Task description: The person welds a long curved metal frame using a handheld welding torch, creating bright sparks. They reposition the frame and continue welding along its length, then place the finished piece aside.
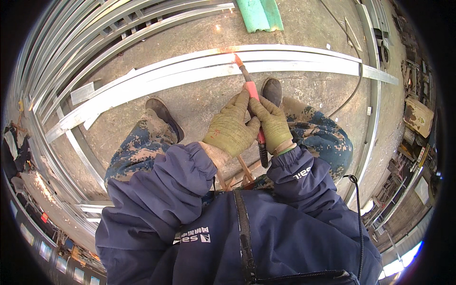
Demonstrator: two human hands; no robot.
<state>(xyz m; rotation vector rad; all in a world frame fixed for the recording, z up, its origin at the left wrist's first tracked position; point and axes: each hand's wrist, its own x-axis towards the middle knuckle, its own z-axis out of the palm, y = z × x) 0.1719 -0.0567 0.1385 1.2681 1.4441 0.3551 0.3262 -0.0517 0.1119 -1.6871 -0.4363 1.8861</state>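
Both my hands wear worn olive-yellow work gloves and are closed around a welding torch [251, 89] with a red handle. My left hand [232, 126] grips it from the left side, and my right hand [273, 124] from the right. From the back of the handle a black ribbed cable sleeve runs down toward me. The torch's dark neck and orange-lit nozzle point away from me, to the long pale metal profiles [190, 70] lying crosswise ahead. Beside the tip the metal glows orange; I cannot tell whether the nozzle touches it.
Stacked metal profiles [90, 42] fill the far left. A metal rail [372, 137] runs along the right. Beyond the work lies a green sheet [259, 15]; a black cable [357, 76] trails at right. Sparks [43, 187] show at lower left. My shoes [164, 116] stand close to the profiles.
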